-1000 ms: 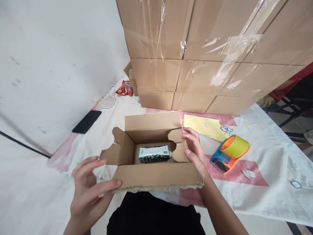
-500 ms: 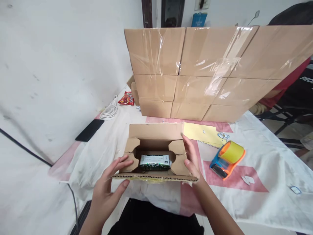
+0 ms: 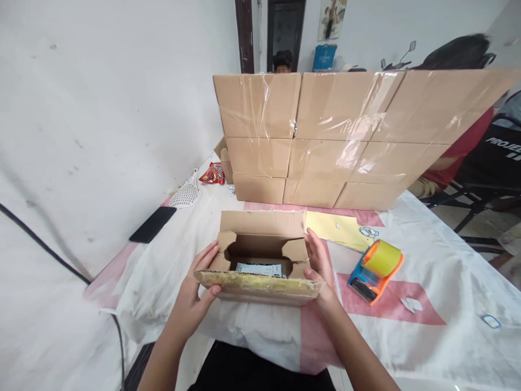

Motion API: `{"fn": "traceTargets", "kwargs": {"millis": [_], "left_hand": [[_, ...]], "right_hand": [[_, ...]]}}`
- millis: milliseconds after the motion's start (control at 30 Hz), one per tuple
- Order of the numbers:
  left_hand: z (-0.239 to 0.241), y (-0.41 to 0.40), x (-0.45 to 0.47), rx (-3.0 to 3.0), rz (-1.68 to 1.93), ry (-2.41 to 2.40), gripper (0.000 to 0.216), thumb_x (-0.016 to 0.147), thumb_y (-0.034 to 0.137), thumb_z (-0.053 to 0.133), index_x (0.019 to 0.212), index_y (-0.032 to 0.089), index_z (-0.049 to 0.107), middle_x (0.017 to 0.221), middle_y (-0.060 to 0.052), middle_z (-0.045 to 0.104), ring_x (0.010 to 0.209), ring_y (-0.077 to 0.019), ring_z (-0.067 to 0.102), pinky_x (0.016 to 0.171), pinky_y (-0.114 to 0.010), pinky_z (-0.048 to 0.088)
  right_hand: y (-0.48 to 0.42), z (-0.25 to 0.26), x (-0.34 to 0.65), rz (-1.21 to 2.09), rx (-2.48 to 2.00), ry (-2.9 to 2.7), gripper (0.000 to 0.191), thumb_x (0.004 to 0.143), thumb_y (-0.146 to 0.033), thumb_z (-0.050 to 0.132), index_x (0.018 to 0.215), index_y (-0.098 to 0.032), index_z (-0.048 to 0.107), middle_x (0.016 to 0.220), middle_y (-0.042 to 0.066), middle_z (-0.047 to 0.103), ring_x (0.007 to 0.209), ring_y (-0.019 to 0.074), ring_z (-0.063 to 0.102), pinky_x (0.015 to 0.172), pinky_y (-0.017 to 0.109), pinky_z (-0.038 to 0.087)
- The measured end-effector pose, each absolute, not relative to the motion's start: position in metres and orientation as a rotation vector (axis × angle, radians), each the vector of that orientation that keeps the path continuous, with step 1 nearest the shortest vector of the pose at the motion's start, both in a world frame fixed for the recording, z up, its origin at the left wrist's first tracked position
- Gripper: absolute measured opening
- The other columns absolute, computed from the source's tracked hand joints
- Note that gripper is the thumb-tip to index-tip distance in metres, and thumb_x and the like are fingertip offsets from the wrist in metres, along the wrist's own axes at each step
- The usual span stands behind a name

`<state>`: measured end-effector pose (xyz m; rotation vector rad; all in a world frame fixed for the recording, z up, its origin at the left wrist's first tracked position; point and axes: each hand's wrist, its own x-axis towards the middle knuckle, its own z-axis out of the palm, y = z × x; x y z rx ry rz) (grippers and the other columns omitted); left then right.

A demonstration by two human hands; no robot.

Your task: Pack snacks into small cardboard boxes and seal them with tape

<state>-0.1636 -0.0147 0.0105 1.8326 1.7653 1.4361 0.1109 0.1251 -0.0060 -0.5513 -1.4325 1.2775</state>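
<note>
An open cardboard box (image 3: 260, 296) stands at the table's near edge, its long flaps spread toward and away from me and its short end flaps folded partly inward. Inside lies a small packet with a pale printed label (image 3: 260, 269), partly hidden by the near flap. My left hand (image 3: 195, 290) grips the box's left end, fingers along the side and thumb on the near flap. My right hand (image 3: 319, 266) holds the right end, with its thumb by the near corner. Yellow tape covers the near flap's edge.
Taped cardboard boxes (image 3: 325, 157) form a wall at the back. A tape dispenser (image 3: 376, 269) and a yellow sheet (image 3: 337, 228) lie right. At left are a black phone-like slab (image 3: 152, 224), a white perforated object (image 3: 185, 194) and a red packet (image 3: 213, 174). A person (image 3: 459, 144) sits behind the boxes.
The near flap has tilted, showing its yellow-taped face and the box's front, and now covers more of the packet. Both hands stay on the box ends. My view has tipped upward slightly.
</note>
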Motion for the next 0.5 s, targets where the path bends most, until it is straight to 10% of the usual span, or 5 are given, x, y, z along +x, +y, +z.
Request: {"fn": "traceTargets", "kwargs": {"millis": [500], "left_hand": [[0.002,0.002,-0.146,1.507,1.801,1.619,0.047,0.101,0.045,0.051,0.143,0.026,0.054,0.152,-0.010,0.050,0.145,-0.0299,0.043,0.123,-0.047,0.031]], "right_hand": [[0.125,-0.001,0.114,1.291,-0.537,-1.449,0.070,0.090,-0.046,0.065,0.155,-0.039,0.040,0.164,-0.001,0.041,0.153,0.0288,0.035,0.124,0.049,0.033]]}}
